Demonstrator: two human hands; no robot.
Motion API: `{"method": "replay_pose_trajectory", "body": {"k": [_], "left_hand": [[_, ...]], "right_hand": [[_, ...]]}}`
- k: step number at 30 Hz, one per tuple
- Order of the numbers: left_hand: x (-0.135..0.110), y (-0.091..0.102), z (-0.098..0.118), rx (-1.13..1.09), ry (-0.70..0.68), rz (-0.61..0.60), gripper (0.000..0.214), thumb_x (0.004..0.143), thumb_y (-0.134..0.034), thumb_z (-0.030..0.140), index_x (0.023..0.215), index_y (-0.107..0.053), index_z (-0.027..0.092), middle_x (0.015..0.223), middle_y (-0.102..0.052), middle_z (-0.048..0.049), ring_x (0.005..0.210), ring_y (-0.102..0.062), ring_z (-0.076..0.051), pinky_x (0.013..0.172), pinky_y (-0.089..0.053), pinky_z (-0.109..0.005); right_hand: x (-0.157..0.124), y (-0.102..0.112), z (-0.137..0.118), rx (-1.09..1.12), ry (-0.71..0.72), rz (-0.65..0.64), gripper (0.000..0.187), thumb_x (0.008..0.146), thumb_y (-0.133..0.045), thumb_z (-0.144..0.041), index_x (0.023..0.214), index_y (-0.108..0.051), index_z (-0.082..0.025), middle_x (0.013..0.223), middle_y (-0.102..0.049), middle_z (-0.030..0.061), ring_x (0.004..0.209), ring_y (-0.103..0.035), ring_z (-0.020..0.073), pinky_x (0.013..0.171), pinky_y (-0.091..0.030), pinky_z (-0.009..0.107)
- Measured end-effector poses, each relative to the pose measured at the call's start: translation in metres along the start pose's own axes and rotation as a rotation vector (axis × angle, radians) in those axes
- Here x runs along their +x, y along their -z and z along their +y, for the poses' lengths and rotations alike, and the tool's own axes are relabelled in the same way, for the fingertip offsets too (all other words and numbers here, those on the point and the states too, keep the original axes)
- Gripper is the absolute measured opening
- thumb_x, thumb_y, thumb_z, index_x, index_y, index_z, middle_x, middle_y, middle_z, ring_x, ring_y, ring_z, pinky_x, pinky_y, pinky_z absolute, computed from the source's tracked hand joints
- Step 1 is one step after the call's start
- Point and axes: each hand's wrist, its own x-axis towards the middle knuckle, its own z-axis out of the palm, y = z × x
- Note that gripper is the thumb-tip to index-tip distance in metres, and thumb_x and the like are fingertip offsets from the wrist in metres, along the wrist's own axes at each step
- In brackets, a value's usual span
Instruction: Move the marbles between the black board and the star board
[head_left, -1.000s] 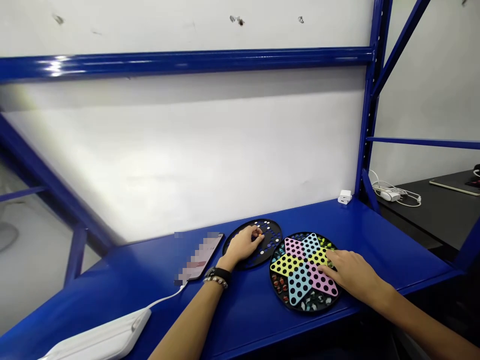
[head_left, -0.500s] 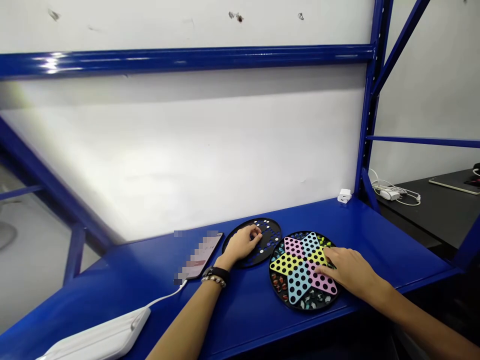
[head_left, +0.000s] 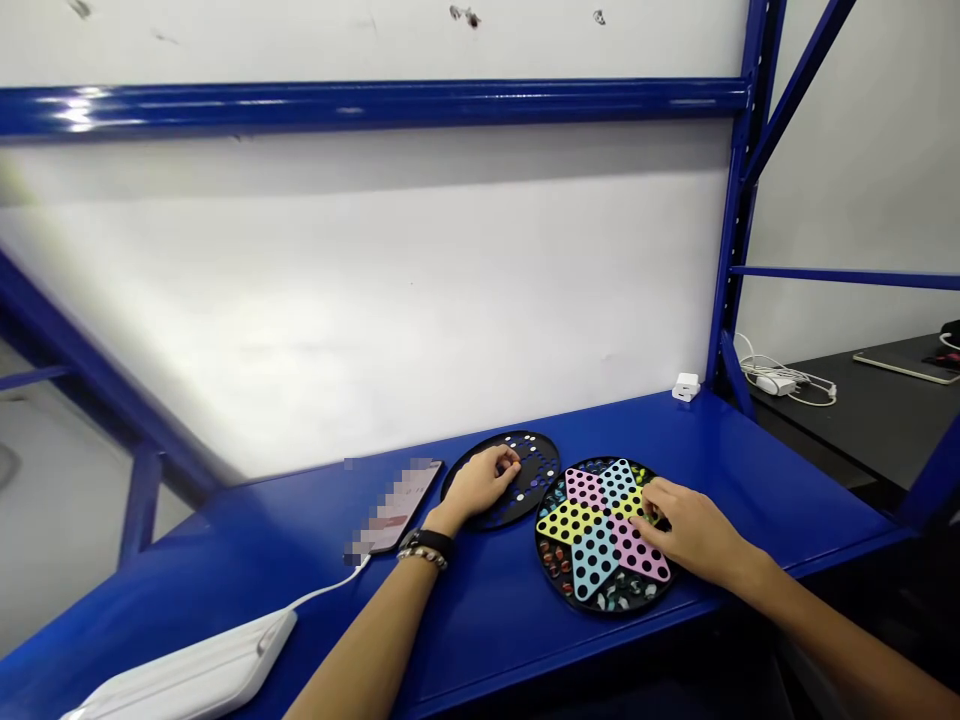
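A round Chinese checkers board [head_left: 595, 560] lies on the blue table, its star in pink, light blue and yellow with black holes. Marbles sit in the pockets around the star: red ones [head_left: 556, 560] at the left, whitish ones [head_left: 622, 590] at the front. My right hand [head_left: 694, 525] is over the board's right edge, thumb apart from the bent fingers, fingertips by the yellow marbles [head_left: 642, 472]. To the left, my left hand [head_left: 480, 485] rests on a round black plate with holes [head_left: 536, 465]. Its fingers are curled together; whatever they hold is hidden.
A phone [head_left: 405, 505] with a blurred screen lies left of the plate, cabled to a white power strip-like block [head_left: 202, 665]. A white charger [head_left: 685, 387] stands at the back right. Blue rack posts [head_left: 731, 230] and a white wall border the table [head_left: 480, 640].
My right hand's fingers have bent more, and the thumb and forefinger have drawn slightly closer at the board's right side. My left hand stays on the plate. The whole view has shifted slightly.
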Motion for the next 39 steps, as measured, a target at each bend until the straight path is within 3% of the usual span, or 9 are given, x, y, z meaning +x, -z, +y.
{"method": "replay_pose_trajectory", "body": {"k": [5, 12, 18, 22, 26, 29, 34, 36, 39], "left_hand": [[0.001, -0.001, -0.003, -0.011, -0.024, 0.001, 0.028, 0.087, -0.048, 0.043, 0.099, -0.066, 0.023, 0.095, -0.072, -0.0034, 0.078, -0.065, -0.019, 0.069, -0.048, -0.029], [0.001, 0.003, 0.002, 0.123, -0.033, -0.026, 0.022, 0.091, -0.045, 0.035, 0.098, -0.063, 0.023, 0.105, -0.068, -0.0068, 0.093, -0.064, -0.022, 0.081, -0.048, -0.031], [0.000, 0.014, 0.013, 0.252, -0.080, -0.054, 0.025, 0.096, -0.036, 0.031, 0.098, -0.059, 0.020, 0.106, -0.063, -0.0102, 0.090, -0.064, -0.024, 0.081, -0.048, -0.034], [-0.012, 0.022, 0.061, 0.246, -0.199, 0.037, 0.029, 0.101, -0.030, 0.031, 0.104, -0.056, 0.020, 0.108, -0.061, -0.0095, 0.086, -0.063, -0.021, 0.078, -0.048, -0.033], [-0.029, 0.004, 0.144, 0.232, -0.576, -0.035, 0.020, 0.100, -0.040, 0.032, 0.099, -0.057, 0.022, 0.103, -0.063, -0.0069, 0.080, -0.063, -0.018, 0.071, -0.048, -0.030], [-0.033, -0.021, 0.188, 0.203, -0.903, -0.052, 0.013, 0.098, -0.048, 0.028, 0.094, -0.058, 0.022, 0.095, -0.065, -0.0062, 0.075, -0.063, -0.017, 0.065, -0.048, -0.030], [-0.027, -0.038, 0.202, 0.289, -0.982, -0.047, 0.020, 0.096, -0.052, 0.024, 0.078, -0.061, 0.020, 0.084, -0.067, -0.0036, 0.067, -0.061, -0.016, 0.056, -0.044, -0.030], [-0.030, -0.031, 0.199, 0.312, -0.950, -0.043, 0.022, 0.097, -0.051, 0.024, 0.079, -0.064, 0.020, 0.087, -0.067, -0.0027, 0.071, -0.062, -0.015, 0.057, -0.043, -0.029], [-0.044, -0.013, 0.184, 0.289, -0.872, -0.036, 0.019, 0.099, -0.047, 0.027, 0.101, -0.065, 0.022, 0.101, -0.068, -0.0032, 0.084, -0.065, -0.016, 0.066, -0.046, -0.027]], "right_hand": [[-0.010, 0.002, 0.005, 0.143, 0.018, 0.057, 0.020, 0.093, -0.046, -0.024, 0.076, -0.054, -0.021, 0.082, -0.059, 0.0019, 0.069, -0.055, 0.0147, 0.064, -0.044, 0.028], [-0.019, 0.011, 0.028, 0.529, -0.070, 0.235, 0.041, 0.102, -0.033, -0.043, 0.079, -0.059, -0.020, 0.078, -0.058, 0.0027, 0.073, -0.055, 0.0173, 0.070, -0.047, 0.030], [-0.018, 0.010, 0.033, 0.531, -0.100, 0.313, 0.042, 0.100, -0.036, -0.045, 0.078, -0.060, -0.020, 0.075, -0.058, 0.0022, 0.071, -0.053, 0.0175, 0.068, -0.045, 0.029], [-0.018, 0.008, 0.029, 0.517, -0.141, 0.350, 0.039, 0.099, -0.039, -0.045, 0.078, -0.060, -0.020, 0.073, -0.058, 0.0020, 0.068, -0.052, 0.0175, 0.065, -0.043, 0.028], [-0.018, 0.007, 0.032, 0.508, -0.162, 0.372, 0.040, 0.098, -0.040, -0.048, 0.076, -0.058, -0.020, 0.071, -0.057, 0.0014, 0.066, -0.051, 0.0169, 0.062, -0.043, 0.027], [-0.018, 0.007, 0.036, 0.492, -0.178, 0.403, 0.042, 0.097, -0.041, -0.050, 0.074, -0.057, -0.019, 0.069, -0.055, 0.0007, 0.064, -0.049, 0.0160, 0.061, -0.042, 0.027], [-0.018, 0.008, 0.036, 0.487, -0.174, 0.424, 0.043, 0.095, -0.044, -0.052, 0.071, -0.057, -0.019, 0.067, -0.054, 0.0003, 0.063, -0.049, 0.0156, 0.059, -0.041, 0.026], [-0.018, 0.008, 0.034, 0.489, -0.175, 0.432, 0.042, 0.094, -0.046, -0.052, 0.069, -0.056, -0.019, 0.065, -0.053, -0.0003, 0.061, -0.047, 0.0150, 0.058, -0.041, 0.025], [-0.017, 0.006, 0.033, 0.492, -0.174, 0.436, 0.041, 0.093, -0.049, -0.051, 0.069, -0.055, -0.019, 0.063, -0.051, -0.0012, 0.059, -0.045, 0.0145, 0.058, -0.040, 0.025]]}}
